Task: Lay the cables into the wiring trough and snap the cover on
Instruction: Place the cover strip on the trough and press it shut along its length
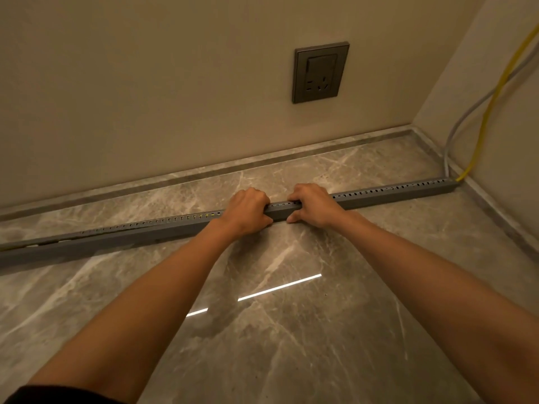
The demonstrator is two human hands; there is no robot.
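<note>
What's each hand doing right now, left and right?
Left hand: closed around the grey wiring trough, fingers over the top.
Right hand: closed on the same trough, just beside the left.

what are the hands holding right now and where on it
Both hands grip the grey wiring trough near its middle: the left hand and right hand sit side by side, fingers curled over its top, thumbs on the near side.
</note>
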